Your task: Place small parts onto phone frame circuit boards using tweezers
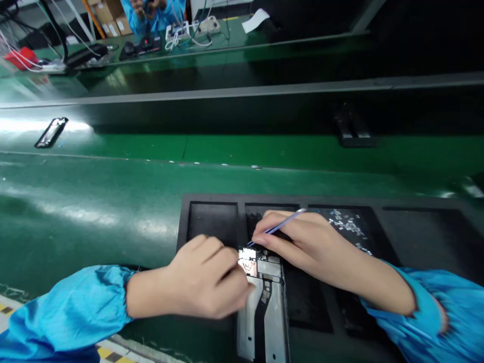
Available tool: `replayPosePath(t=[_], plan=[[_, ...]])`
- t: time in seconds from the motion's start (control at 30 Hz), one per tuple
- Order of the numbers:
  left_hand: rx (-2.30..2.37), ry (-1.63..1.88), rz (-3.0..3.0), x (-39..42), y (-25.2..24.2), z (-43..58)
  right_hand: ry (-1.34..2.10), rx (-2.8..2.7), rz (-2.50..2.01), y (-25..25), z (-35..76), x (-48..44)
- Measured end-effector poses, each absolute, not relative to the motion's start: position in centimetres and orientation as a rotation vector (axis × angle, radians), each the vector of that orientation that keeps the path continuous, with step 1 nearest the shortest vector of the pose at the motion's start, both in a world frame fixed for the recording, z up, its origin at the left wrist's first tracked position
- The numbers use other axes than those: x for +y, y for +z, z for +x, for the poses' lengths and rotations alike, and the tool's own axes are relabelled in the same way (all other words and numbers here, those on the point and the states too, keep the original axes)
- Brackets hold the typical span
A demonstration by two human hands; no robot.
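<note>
An opened smartphone [273, 302] lies with its inner side up, showing a silver body, a black flex cable running lengthwise and a shiny circuit area at its top. My right hand [302, 242] pinches a pair of slim bluish tweezers [285, 222], their tip at the phone's top edge. Over the phone's left side, my left hand [209, 280] is closed with its fingers curled under. Whatever those fingers hold is hidden. Beneath both hands is a black compartment tray [212, 219]; several tiny pale pieces [346, 222] lie in one compartment.
A green bench [113, 201] extends around the tray. Farther back lie another phone part [52, 132] at left and a dark block-like object [353, 126] at right. Across the bench are power strips [192, 29], cables, a red object [21, 58] and a person in blue sleeves [153, 15].
</note>
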State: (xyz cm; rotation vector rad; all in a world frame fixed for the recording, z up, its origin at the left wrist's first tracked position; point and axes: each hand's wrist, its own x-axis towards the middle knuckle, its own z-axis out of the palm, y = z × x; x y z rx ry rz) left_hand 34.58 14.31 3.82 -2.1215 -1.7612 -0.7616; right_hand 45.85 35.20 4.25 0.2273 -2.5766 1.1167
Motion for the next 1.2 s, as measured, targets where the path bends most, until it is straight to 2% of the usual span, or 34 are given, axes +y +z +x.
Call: replayPosePath(t=[0.13, 0.4, 0.67, 1.2], plan=[[-1.897, -0.689, -2.133, 15.0, 3.5, 32.8, 1.310, -2.603, 0.118, 4.6, 45.5, 35.9], [-1.816, -0.584, -2.198, 15.1, 3.3, 32.7, 1.583, -2.643, -0.058, 4.0, 45.7, 37.1], [-1.754, -0.494, -2.219, 15.0, 3.5, 32.9, 1.656, -2.500, 0.053, 4.0, 46.0, 37.5], [-1.958, -0.579, -2.272, 15.2, 3.7, 32.6, 1.791, -2.575, -0.122, 3.7, 46.2, 37.4]])
